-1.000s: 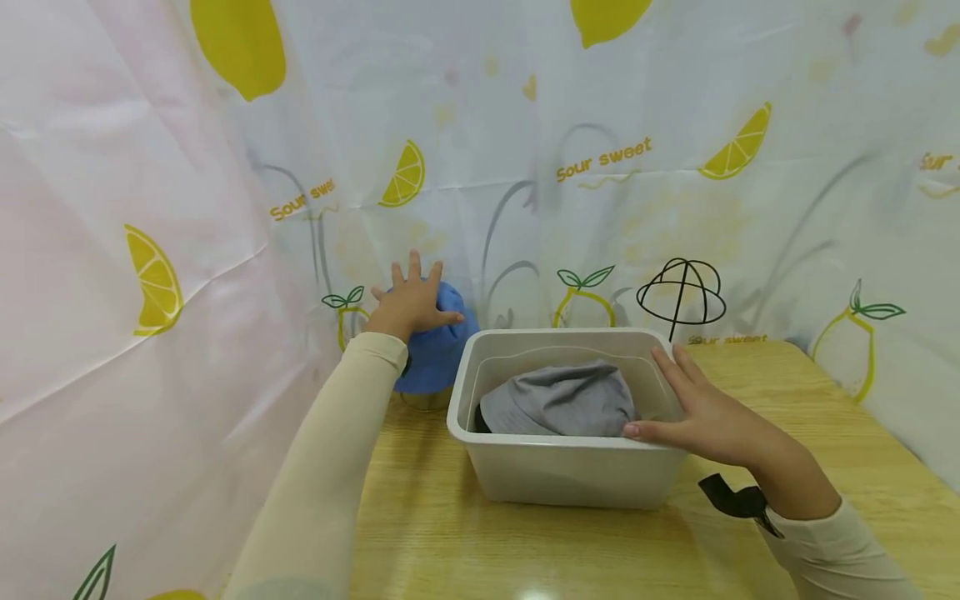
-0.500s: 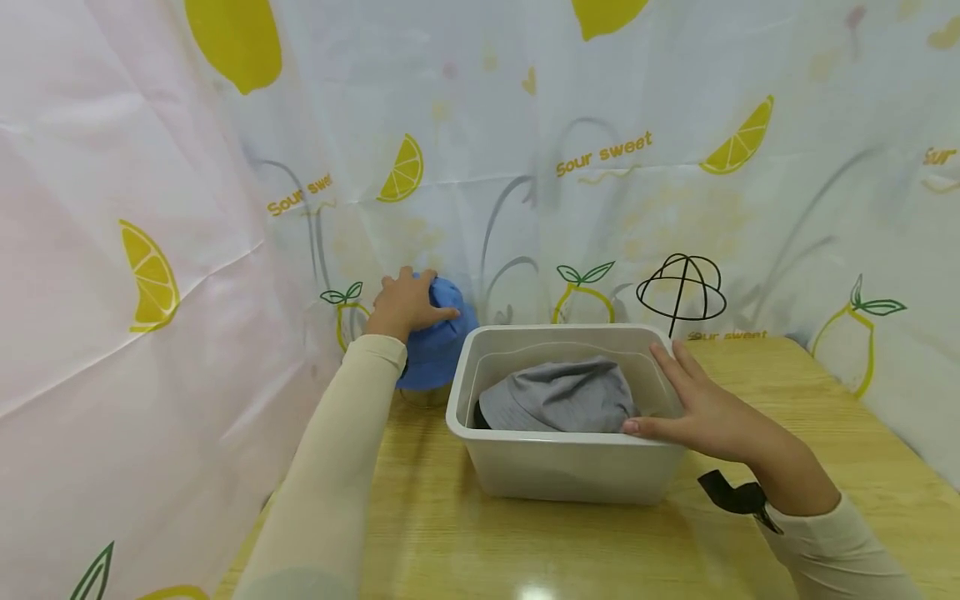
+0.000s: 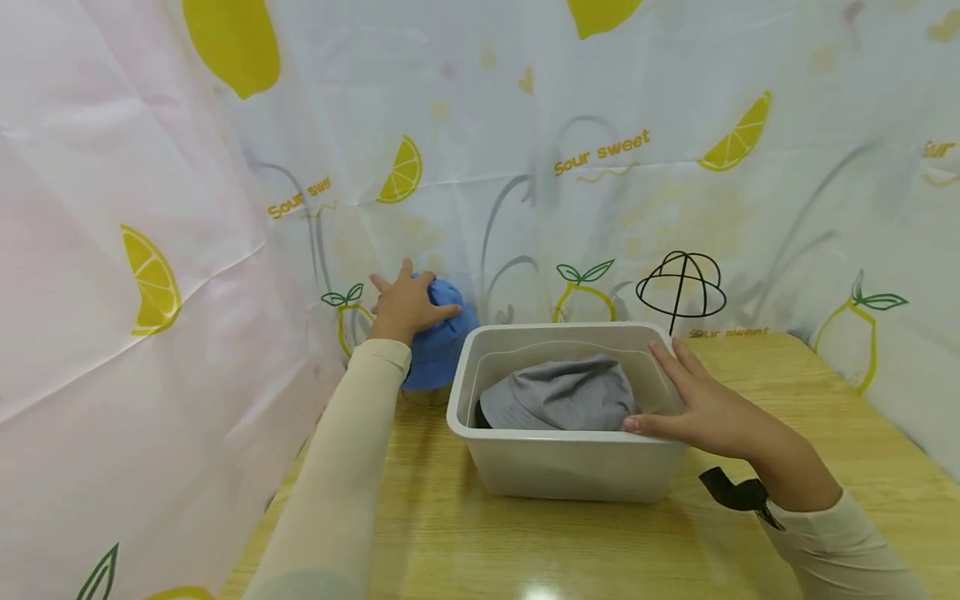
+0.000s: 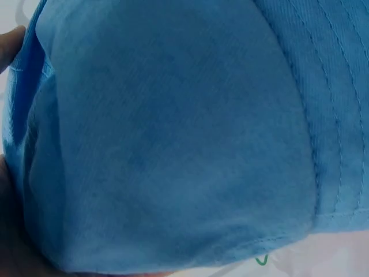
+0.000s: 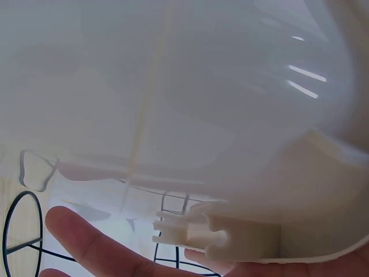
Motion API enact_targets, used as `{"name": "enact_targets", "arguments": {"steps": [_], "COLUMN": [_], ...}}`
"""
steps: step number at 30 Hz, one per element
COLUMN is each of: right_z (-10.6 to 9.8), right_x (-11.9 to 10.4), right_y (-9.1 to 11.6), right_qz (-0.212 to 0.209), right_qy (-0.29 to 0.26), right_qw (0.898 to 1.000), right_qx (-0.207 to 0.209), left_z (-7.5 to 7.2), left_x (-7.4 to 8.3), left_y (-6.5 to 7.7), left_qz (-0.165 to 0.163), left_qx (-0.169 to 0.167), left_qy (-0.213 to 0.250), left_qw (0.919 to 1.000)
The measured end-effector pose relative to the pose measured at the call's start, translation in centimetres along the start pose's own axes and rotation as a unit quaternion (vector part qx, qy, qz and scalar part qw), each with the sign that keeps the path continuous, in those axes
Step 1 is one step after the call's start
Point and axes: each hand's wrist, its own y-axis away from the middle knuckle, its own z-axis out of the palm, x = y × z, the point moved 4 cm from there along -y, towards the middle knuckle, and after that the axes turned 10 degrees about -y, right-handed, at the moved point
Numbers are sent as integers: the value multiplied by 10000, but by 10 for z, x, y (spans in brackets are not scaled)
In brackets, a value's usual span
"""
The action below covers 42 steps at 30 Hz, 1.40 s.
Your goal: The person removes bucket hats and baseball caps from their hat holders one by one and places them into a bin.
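Observation:
In the head view my left hand [image 3: 408, 308] spreads over the crown of a blue bucket hat [image 3: 442, 346], thumb on its near side and fingers around the far side. In the left wrist view the crown [image 4: 179, 138] fills most of the picture, creased beside the fingers. The hat stands upright beside a pale plastic box [image 3: 577, 467]. My right hand [image 3: 716, 412] holds the box at its right front corner, with the thumb over the front rim and the fingers along the right rim. Inside the box lies a grey bucket hat [image 3: 562, 396].
Behind the box's right back corner rises a bare black wire hat stand [image 3: 681, 287]. Under the blue hat a round base [image 3: 426, 400] shows on the wooden table [image 3: 525, 550]. A lemon-print curtain [image 3: 480, 108] hangs at the back and both sides.
My left hand's fingers have come down onto the blue hat's crown from a wider spread, curling and then shifting slightly. The right hand and the box stay in place.

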Motion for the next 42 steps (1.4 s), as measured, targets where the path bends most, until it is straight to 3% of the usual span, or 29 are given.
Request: {"name": "enact_targets", "arguments": {"steps": [9,21,33,42], "right_z": [1,1,0,0], "right_x": [3,1,3,2], "right_y": [-2,-1,-2,-2], "right_qz": [9,18,66,61], "right_qy": [49,-38,177,70], "right_qw": [10000,10000,9998,10000], "right_qx": [10,9,11,-10], "left_z": [4,5,-4,-6], "left_x": [3,9,13,13], "left_y": [-2,2,7,5], "left_qz": [28,-210,-307,-342], "left_qx": [192,378,509,495], "left_qy": [-346,-303,-422,-226], "left_qw": [9992,9986,9973,9979]}}
